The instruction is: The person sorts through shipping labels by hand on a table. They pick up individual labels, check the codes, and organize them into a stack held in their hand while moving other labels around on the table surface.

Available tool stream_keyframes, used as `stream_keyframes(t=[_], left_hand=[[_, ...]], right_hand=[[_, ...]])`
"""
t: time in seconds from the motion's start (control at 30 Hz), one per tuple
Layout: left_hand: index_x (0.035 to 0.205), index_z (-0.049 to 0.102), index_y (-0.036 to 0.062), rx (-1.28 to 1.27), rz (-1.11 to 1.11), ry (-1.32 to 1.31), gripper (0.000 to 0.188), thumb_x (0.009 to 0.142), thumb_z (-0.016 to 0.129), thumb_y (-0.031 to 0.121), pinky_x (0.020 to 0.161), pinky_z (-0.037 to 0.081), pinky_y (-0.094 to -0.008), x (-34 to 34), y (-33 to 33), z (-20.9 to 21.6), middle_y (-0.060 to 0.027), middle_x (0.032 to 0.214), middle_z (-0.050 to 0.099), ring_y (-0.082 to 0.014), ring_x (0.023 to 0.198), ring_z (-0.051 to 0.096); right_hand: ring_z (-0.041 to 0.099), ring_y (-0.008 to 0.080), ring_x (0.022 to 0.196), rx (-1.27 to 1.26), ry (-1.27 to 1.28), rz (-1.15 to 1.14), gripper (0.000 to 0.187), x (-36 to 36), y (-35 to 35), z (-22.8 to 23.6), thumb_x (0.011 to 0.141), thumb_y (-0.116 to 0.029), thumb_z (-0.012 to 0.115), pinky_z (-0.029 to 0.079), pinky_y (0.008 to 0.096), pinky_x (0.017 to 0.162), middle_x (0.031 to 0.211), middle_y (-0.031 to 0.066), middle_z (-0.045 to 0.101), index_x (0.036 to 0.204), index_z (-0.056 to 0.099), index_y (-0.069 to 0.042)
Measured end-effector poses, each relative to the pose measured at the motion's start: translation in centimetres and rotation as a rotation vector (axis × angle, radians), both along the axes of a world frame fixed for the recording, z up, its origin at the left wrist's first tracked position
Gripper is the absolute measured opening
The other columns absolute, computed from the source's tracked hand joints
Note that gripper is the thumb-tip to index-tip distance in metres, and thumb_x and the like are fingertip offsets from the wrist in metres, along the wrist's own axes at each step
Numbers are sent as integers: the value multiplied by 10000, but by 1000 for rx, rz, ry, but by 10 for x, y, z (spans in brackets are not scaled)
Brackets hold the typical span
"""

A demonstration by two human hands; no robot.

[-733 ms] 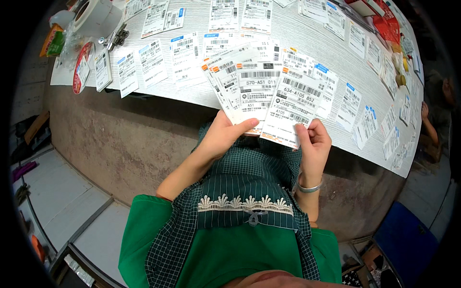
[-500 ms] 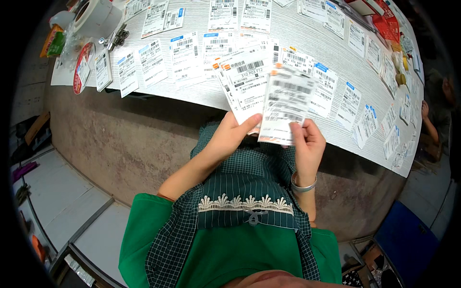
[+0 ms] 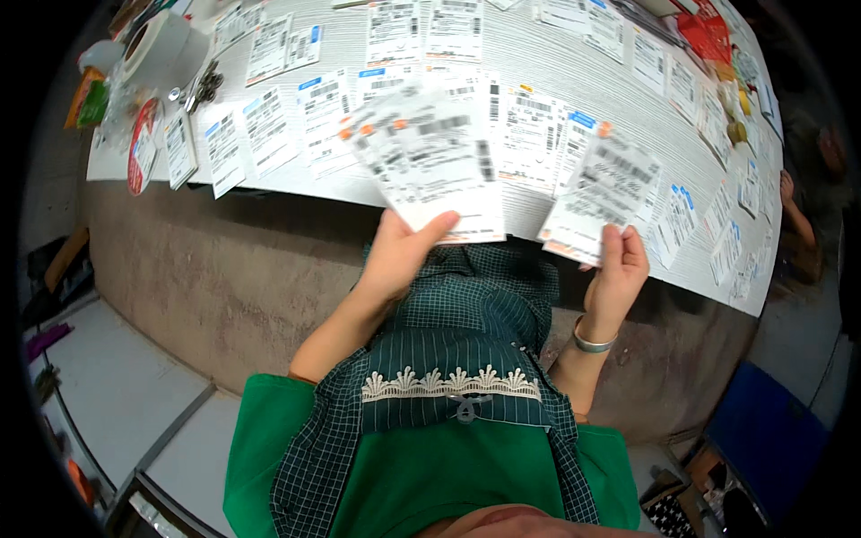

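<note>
A fanned bundle of white shipping labels (image 3: 435, 161) with barcodes and orange marks is pinched in my left hand (image 3: 408, 251), thumb on top. My right hand (image 3: 619, 255) grips a smaller pair or few of the same kind of labels (image 3: 599, 193), tilted to the right. The two bunches are apart, both over the near edge of the table (image 3: 332, 186). Motion blurs the print on both. Beneath and between them lie more labels (image 3: 531, 134) on the tabletop, partly covered by the held ones.
Rows of label piles (image 3: 267, 130) spread over the white wood-grain table. At the far left stand a large white roll (image 3: 157, 49), a metal clip-like tool (image 3: 199, 87) and a red round item (image 3: 142, 148). Yellow tape rolls (image 3: 737, 133) sit at right; another person's arm (image 3: 798, 215) shows beyond.
My right hand has moved right with its labels, away from the left bunch. My left hand has shifted slightly left, its labels fanned wider. The whole view has shifted a little.
</note>
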State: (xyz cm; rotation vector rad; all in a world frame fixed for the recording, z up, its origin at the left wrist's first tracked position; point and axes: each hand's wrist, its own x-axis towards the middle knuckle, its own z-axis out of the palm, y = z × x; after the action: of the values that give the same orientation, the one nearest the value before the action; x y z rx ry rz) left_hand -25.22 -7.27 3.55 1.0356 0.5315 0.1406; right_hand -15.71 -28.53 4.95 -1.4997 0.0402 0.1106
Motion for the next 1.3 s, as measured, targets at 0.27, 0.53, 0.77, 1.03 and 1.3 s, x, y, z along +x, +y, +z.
stream_keyframes(t=[0.27,0.53,0.77,1.03,1.3], left_hand=[[1144,418,-110,19,164,-19,355,828,547,-11,817,482,-290,0,27,-11,-179,1089,541,-198,937,574],[1162,396,-68,73,174,65,380,835,555,44,673,555,-264,8,23,-4,-158,1047,548,-181,853,604],[1152,404,-78,89,194,59,373,835,558,43,678,545,-263,15,22,-10,-159,1047,548,-179,856,602],[1138,418,-82,107,126,63,340,840,542,27,672,543,-276,27,4,-2,-153,1017,554,-177,830,598],[1110,435,-84,165,105,101,333,838,561,60,629,547,-259,32,-1,0,-147,981,568,-163,775,611]], right_hand=[[429,14,497,-125,-197,-321,123,33,-79,10,883,-93,517,323,155,407,693,15,573,849,566,14],[419,7,487,-264,-203,-406,135,34,-99,10,872,-104,540,319,154,406,651,-4,559,803,580,5],[407,65,442,-618,-202,368,262,12,-104,34,867,-113,531,367,210,406,556,-1,460,627,508,-10],[493,111,429,-315,-143,846,177,-7,-40,4,824,-180,570,360,220,390,540,16,535,699,615,-61],[526,144,446,791,-61,1069,137,6,-71,3,823,-146,564,427,208,436,553,48,558,776,651,-53]])
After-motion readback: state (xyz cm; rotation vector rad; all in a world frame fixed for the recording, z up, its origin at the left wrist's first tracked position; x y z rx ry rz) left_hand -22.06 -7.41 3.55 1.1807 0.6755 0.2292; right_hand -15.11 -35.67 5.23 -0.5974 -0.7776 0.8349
